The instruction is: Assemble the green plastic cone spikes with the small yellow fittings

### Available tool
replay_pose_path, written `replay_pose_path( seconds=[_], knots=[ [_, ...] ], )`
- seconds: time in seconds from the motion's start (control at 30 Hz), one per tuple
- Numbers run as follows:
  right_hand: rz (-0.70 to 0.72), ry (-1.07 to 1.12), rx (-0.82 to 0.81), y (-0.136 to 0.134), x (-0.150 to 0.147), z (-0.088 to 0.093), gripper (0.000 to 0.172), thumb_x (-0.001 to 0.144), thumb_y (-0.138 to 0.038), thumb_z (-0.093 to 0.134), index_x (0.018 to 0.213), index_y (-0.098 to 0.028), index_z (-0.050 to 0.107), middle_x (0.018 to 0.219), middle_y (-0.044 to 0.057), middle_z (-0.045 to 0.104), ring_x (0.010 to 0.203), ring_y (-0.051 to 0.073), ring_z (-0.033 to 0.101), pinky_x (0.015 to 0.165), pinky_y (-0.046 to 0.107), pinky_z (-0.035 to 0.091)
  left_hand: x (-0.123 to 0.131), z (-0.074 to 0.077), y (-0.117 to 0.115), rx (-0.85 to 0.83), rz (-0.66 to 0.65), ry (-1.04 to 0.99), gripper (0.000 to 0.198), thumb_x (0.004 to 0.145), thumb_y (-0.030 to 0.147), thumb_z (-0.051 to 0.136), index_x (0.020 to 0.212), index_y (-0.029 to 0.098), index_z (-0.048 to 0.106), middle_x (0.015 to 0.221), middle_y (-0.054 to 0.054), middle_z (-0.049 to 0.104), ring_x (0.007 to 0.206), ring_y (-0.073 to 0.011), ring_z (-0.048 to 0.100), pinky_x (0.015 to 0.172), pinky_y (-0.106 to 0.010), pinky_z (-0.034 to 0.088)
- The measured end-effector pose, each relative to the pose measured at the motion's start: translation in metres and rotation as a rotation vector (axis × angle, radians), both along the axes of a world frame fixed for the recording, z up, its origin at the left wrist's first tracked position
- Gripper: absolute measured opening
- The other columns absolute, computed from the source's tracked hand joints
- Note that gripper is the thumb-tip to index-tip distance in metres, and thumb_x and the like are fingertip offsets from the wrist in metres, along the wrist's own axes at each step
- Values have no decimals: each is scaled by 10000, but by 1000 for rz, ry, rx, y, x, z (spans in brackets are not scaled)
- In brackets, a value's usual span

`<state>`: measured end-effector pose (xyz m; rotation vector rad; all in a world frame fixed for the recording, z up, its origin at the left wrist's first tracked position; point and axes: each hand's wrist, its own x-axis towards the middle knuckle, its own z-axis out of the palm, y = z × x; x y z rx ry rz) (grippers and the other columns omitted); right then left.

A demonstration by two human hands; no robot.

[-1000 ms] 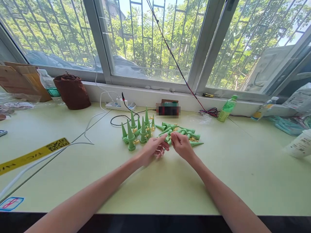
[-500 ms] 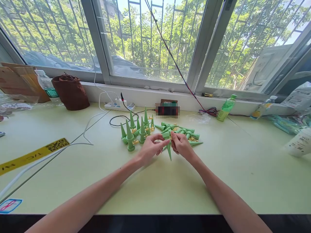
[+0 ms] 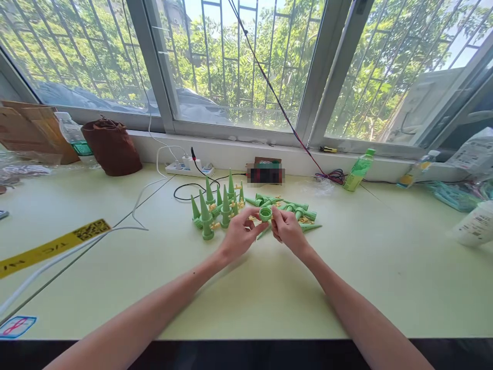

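Observation:
Between my two hands is a green plastic watering spike [image 3: 265, 214], its round open end turned up toward me. My left hand [image 3: 239, 232] is closed on the rim's left side with thumb and fingers. My right hand [image 3: 288, 229] pinches it from the right, at the side where a small yellow valve showed; the fingers hide that part now. Several green spikes with yellow valves stand point up [image 3: 207, 221] left of my hands. Behind and right of them lies a loose pile of green spikes [image 3: 300, 211] with yellow valves among them.
Along the back are a power strip [image 3: 208, 169], a small dark device [image 3: 265, 173], coiled wires [image 3: 335, 177] and a green bottle [image 3: 359, 172]. A brown bag [image 3: 111, 148] stands left. A white cup [image 3: 477, 226] stands right. A white cable [image 3: 138, 205] crosses the table.
The held spike has been tipped so its open end faces up toward me; before, its point hung down in view. Both hands stay in nearly the same place.

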<state>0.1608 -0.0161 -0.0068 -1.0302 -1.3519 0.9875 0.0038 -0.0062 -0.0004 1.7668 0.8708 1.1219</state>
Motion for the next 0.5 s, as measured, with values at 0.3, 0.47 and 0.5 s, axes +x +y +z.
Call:
replay_pose_path(
  seconds=[0.3,0.47,0.5],
  knots=[
    [-94,-24,79,-1,2,1,526,888,-644,443,598,-211,370,465,-57,365,345,67,331,337,227,253,2,8,0,-348,-69,-58,547,824,651,497,727,128,625,602,-13,543,400,-72,426,377,-219,300],
    [-50,-190,171,-4,2,1,487,940,-570,409,627,-197,407,506,-36,428,403,71,364,394,219,286,0,10,1,-683,-260,-102,739,804,770,358,689,103,654,656,-51,574,449,-76,458,369,-204,279],
    [-29,-236,186,-5,2,1,475,947,-551,412,633,-194,419,517,-33,443,414,70,368,406,217,294,-1,11,1,-733,-302,-105,746,800,777,351,724,104,665,676,-53,583,456,-72,459,370,-196,274]
  ],
)
